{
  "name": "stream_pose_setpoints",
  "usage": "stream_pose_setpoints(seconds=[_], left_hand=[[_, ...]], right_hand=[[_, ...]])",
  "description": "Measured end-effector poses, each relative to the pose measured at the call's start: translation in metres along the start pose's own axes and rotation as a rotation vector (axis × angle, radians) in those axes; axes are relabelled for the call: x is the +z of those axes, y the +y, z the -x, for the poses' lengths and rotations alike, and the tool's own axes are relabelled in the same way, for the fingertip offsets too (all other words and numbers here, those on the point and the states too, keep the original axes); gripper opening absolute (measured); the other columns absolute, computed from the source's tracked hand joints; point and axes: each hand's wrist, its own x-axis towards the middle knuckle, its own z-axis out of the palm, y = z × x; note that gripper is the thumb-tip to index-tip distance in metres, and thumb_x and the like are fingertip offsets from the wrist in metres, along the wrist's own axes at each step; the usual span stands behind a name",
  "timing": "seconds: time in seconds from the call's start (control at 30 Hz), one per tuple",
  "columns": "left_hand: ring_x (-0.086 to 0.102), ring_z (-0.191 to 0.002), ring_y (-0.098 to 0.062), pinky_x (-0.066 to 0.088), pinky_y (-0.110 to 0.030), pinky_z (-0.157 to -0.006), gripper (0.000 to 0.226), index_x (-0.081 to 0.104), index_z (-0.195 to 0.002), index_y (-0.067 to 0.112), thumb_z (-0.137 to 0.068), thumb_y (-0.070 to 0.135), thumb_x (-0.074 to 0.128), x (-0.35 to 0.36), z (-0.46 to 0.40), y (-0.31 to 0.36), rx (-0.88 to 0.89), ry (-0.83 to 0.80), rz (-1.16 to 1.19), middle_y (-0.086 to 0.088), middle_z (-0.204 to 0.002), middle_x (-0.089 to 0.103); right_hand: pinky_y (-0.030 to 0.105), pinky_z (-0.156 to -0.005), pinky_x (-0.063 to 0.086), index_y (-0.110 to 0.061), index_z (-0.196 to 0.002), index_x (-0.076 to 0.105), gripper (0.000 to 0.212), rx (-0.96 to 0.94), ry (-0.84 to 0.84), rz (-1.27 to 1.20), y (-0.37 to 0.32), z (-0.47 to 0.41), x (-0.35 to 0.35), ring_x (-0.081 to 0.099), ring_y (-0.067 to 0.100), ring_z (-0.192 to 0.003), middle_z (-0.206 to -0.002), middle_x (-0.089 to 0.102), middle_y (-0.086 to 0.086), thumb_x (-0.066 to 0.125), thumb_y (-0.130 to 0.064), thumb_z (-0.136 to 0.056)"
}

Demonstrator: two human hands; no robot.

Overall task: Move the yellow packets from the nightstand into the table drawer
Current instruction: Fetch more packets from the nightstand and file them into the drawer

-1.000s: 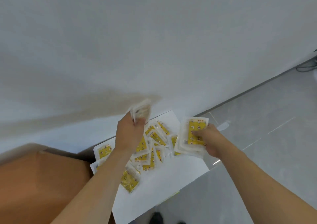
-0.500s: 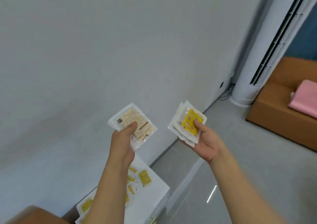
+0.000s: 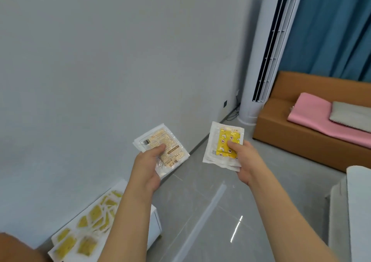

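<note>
I am holding my left hand (image 3: pixel 146 167) up in front of the wall, thumb and curled fingers pinching a packet turned printed back up (image 3: pixel 161 150). My right hand (image 3: pixel 246 161) is gripping a small stack of yellow packets (image 3: pixel 223 143), thumb pressing on the top one. More yellow packets (image 3: pixel 88 231) are lying scattered across the white nightstand (image 3: pixel 154 221), reaching its near left corner, below my left forearm.

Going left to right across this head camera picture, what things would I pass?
Packets on the nightstand → left hand with packets → right hand with packets → tall air conditioner → sofa → pink cloth.
</note>
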Motion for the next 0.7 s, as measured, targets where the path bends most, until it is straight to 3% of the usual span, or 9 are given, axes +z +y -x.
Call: stream_pose_setpoints(seconds=[0.07,0.2,0.33,0.43,0.53,0.63,0.7], left_hand=[[0.074,-0.085,-0.024,0.060,-0.034,-0.056,0.020,0.069,-0.106,0.010,-0.090,0.000,0.062,0.019,0.015,-0.022,-0.025,0.008,-0.024,-0.008,-0.097,0.076],[0.074,-0.081,-0.023,0.061,-0.037,-0.063,0.017,0.068,-0.099,0.012,-0.090,-0.001,0.062,0.060,0.032,-0.054,-0.063,-0.017,-0.059,-0.005,-0.089,0.076],[0.072,-0.093,-0.028,0.057,-0.048,-0.084,0.018,0.069,-0.102,0.012,-0.090,0.000,0.062,0.105,0.064,-0.089,-0.061,-0.041,-0.060,-0.009,-0.099,0.076],[0.071,-0.098,-0.031,0.054,-0.053,-0.089,0.018,0.069,-0.103,0.011,-0.090,0.000,0.062,0.143,0.097,-0.120,-0.048,-0.075,-0.074,-0.011,-0.105,0.074],[0.072,-0.097,-0.031,0.056,-0.054,-0.086,0.026,0.067,-0.113,0.011,-0.089,0.001,0.063,0.180,0.132,-0.158,-0.017,-0.068,-0.092,-0.011,-0.108,0.074],[0.074,-0.088,-0.025,0.060,-0.043,-0.069,0.027,0.068,-0.112,0.013,-0.089,0.002,0.064,0.213,0.166,-0.197,-0.008,-0.058,-0.108,-0.008,-0.103,0.076],[0.074,-0.087,-0.024,0.060,-0.040,-0.069,0.027,0.068,-0.112,0.014,-0.089,0.002,0.064,0.235,0.189,-0.222,-0.030,-0.057,-0.110,-0.007,-0.103,0.076]], right_hand=[[0.041,-0.075,0.059,-0.018,-0.117,0.062,0.023,-0.024,0.017,0.024,-0.004,0.011,-0.029,0.072,0.025,-0.086,-0.102,0.074,0.006,0.061,-0.013,-0.094],[0.034,-0.066,0.057,-0.020,-0.113,0.063,0.020,-0.025,0.076,0.000,-0.010,0.029,-0.080,0.072,0.022,-0.082,-0.100,0.075,0.004,0.061,-0.013,-0.094],[0.027,-0.056,0.054,-0.020,-0.115,0.063,0.021,-0.021,0.095,0.011,-0.023,0.055,-0.138,0.072,0.019,-0.078,-0.099,0.075,0.002,0.060,-0.015,-0.095],[0.027,-0.057,0.054,-0.020,-0.115,0.063,0.020,-0.050,0.107,0.005,-0.036,0.077,-0.198,0.073,0.018,-0.077,-0.097,0.075,0.001,0.060,-0.015,-0.095],[0.029,-0.059,0.054,-0.018,-0.114,0.063,0.019,-0.075,0.101,0.029,-0.048,0.100,-0.266,0.072,0.017,-0.076,-0.094,0.075,0.001,0.059,-0.014,-0.096],[0.028,-0.058,0.053,-0.016,-0.114,0.061,0.018,-0.088,0.112,0.026,-0.058,0.119,-0.329,0.070,0.017,-0.075,-0.093,0.073,0.000,0.057,-0.013,-0.097],[0.029,-0.059,0.053,-0.016,-0.115,0.061,0.019,-0.073,0.126,0.028,-0.062,0.130,-0.363,0.070,0.017,-0.076,-0.094,0.073,0.001,0.057,-0.013,-0.097]])
